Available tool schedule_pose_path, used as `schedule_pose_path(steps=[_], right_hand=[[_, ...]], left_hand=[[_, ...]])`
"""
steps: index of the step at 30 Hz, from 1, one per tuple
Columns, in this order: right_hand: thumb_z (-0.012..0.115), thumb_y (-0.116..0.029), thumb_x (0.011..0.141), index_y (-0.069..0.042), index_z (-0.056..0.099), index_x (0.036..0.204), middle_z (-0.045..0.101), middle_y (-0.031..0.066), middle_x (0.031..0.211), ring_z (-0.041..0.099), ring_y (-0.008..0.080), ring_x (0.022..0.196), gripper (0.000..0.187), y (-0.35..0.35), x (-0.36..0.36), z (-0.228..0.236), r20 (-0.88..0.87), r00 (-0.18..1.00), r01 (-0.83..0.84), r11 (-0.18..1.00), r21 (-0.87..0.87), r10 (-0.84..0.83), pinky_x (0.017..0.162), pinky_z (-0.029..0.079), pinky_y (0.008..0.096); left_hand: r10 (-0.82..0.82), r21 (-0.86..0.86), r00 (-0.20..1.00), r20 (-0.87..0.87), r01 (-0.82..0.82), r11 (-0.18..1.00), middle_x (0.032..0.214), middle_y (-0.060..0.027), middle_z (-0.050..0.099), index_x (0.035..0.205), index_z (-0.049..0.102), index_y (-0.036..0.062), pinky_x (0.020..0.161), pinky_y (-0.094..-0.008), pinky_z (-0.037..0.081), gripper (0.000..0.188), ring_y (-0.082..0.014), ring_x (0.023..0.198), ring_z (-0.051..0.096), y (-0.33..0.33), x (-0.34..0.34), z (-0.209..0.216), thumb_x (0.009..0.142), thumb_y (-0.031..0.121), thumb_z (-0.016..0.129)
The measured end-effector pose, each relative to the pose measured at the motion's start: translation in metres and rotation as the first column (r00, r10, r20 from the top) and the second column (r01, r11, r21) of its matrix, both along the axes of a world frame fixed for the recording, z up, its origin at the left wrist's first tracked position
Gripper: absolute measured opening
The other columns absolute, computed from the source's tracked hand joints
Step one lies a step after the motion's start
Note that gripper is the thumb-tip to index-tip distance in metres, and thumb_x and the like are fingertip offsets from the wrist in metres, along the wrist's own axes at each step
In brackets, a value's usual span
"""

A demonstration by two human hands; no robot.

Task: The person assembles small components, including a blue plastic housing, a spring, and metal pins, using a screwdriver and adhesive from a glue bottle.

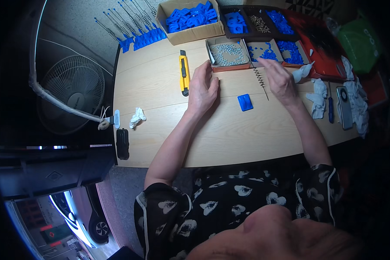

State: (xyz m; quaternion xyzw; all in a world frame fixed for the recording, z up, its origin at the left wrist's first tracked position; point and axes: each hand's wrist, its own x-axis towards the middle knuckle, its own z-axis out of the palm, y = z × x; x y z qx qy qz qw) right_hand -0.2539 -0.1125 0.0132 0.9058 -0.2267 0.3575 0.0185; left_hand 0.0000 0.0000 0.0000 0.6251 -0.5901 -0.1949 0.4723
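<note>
The box of beads and the small blue pieces to its right are set in a row just beyond the hands, most likely so that little parts can be picked out without a stretch. Larger blue parts are held in a tall cardboard box at the back, probably to spare the middle of the table. A row of wires on blue bases is lined up at the far left, perhaps against tangling. The yellow cutter is laid beside the left hand, handy but aside. The coiled wire is seen slanting between the hands, its lower end to the right of the blue block, which is laid on the table

The left hand is rested half open, fingers bent and thumb apart; nothing is seen held, and whether the box of beads is touched cannot be told. The right hand is placed beside the coiled wire, fingers loosely stretched; whether the wire's upper end is pinched cannot be told
</note>
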Motion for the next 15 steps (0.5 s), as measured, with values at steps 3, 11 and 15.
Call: schedule_pose_path(steps=[3,11,15], right_hand=[[0.064,-0.006,0.093,0.001,0.065,0.112,0.069,0.0172,0.099,0.071,0.0262,0.087,0.02,0.003,-0.005,-0.004,0.195,0.976,0.065,0.984,0.168,-0.098,0.073,0.056,0.0384],[0.069,-0.013,0.093,0.0,0.062,0.085,0.053,-0.0014,0.06,0.046,0.0023,0.056,0.017,-0.009,-0.008,-0.023,0.309,0.908,0.021,0.769,0.639,-0.282,0.05,0.037,0.0216],[0.071,-0.016,0.092,0.0,0.061,0.08,0.049,-0.0057,0.06,0.039,0.0014,0.054,0.022,-0.018,-0.012,-0.025,0.337,0.91,0.005,0.818,0.575,-0.242,0.048,0.032,0.0214]], left_hand=[[0.005,0.015,1.0,-0.004,-0.005,1.0,0.137,-0.0227,0.052,0.146,0.035,-0.0049,0.108,-0.0376,0.046,0.058,-0.0287,0.128,0.055,0.002,-0.002,0.001,0.093,0.002,0.059],[0.099,-0.032,0.97,-0.221,-0.109,0.994,0.117,-0.0141,0.061,0.13,0.047,-0.005,0.097,-0.0305,0.051,0.036,-0.0178,0.111,0.061,-0.008,0.004,-0.01,0.097,0.003,0.057],[0.129,-0.068,0.957,-0.258,-0.151,0.986,0.095,-0.0094,0.063,0.114,0.052,-0.0038,0.071,-0.0258,0.052,0.022,-0.0113,0.08,0.061,-0.009,0.002,-0.004,0.094,0.002,0.06]])
